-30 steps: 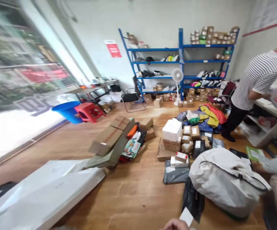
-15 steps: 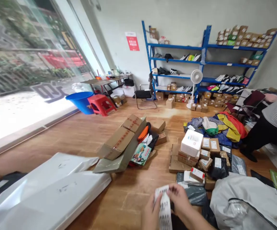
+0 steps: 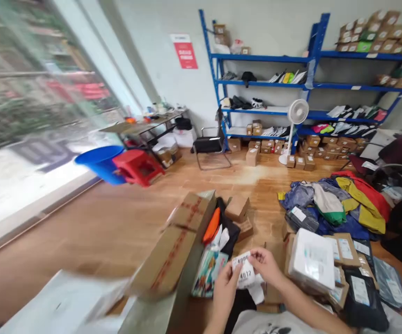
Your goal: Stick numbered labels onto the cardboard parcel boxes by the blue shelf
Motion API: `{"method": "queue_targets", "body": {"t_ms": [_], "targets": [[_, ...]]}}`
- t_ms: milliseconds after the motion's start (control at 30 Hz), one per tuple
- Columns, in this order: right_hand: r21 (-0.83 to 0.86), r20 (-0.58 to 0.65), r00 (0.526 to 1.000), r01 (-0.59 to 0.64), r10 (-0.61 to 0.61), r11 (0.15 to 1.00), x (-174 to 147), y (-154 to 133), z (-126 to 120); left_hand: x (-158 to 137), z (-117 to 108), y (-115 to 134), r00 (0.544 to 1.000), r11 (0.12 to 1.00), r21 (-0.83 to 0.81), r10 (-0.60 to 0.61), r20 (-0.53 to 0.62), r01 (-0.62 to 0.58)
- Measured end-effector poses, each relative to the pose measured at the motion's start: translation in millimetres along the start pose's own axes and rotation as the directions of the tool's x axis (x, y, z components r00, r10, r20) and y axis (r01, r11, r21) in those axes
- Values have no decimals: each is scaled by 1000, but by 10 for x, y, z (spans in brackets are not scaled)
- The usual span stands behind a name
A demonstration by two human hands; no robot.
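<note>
While both hands' fingers (image 3: 256,258) pinch it, label strip (image 3: 245,274) hangs between

Your left hand (image 3: 226,284) and right hand (image 3: 265,264) meet in front of you, both pinching a strip of white labels (image 3: 244,274) printed with the numbers 4006 and 4012; the strip's lower end curls down between your wrists. Just left of your hands a long cardboard box (image 3: 176,246) bound with red tape leans over a pile holding an orange item (image 3: 211,226) and a colourful packet (image 3: 208,272). To your right a white parcel (image 3: 310,262) sits on small labelled cartons, with a heap of coloured bags (image 3: 340,202) beyond. Blue shelving (image 3: 312,55) lines the far wall, a white fan (image 3: 296,113) before it, and a blue tub (image 3: 100,162) beside a red stool (image 3: 137,166) stands by the window.
</note>
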State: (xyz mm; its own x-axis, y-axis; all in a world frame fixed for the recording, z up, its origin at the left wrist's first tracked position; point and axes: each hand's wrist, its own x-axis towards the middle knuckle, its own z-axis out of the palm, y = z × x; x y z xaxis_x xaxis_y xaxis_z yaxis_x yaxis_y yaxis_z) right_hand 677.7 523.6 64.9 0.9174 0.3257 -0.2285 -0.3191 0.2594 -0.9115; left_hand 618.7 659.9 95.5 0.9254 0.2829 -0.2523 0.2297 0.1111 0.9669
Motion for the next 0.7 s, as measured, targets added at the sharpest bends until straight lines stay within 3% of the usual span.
{"method": "queue_targets", "body": {"t_ms": [133, 233, 300, 433, 567, 633, 700], "targets": [[41, -117, 992, 41, -36, 998, 906, 150, 99, 1102, -100, 40, 993, 987, 152, -58, 99, 42], [79, -232, 971, 85, -65, 993, 1485, 123, 108, 1902, -41, 194, 974, 967, 250, -19, 224, -39], [93, -317, 942, 148, -111, 985, 1783, 13, 40, 2379, 111, 354, 935, 938, 319, 14, 354, -135], [160, -493, 859, 250, -142, 955, 2253, -232, -299, 3155, 661, 629, 820, 845, 412, 53, 569, -340], [231, -652, 748, 355, -127, 906, 2700, -329, -861, 3771, 1381, 719, 685, 722, 430, 83, 724, -542], [246, -684, 720, 377, -116, 893, 2968, -357, -1200, 4103, 1762, 745, 620, 673, 408, 95, 779, -616], [250, -680, 723, 384, -121, 889, 3309, -410, -1557, 4500, 2147, 782, 562, 646, 388, 78, 824, -658]]}}
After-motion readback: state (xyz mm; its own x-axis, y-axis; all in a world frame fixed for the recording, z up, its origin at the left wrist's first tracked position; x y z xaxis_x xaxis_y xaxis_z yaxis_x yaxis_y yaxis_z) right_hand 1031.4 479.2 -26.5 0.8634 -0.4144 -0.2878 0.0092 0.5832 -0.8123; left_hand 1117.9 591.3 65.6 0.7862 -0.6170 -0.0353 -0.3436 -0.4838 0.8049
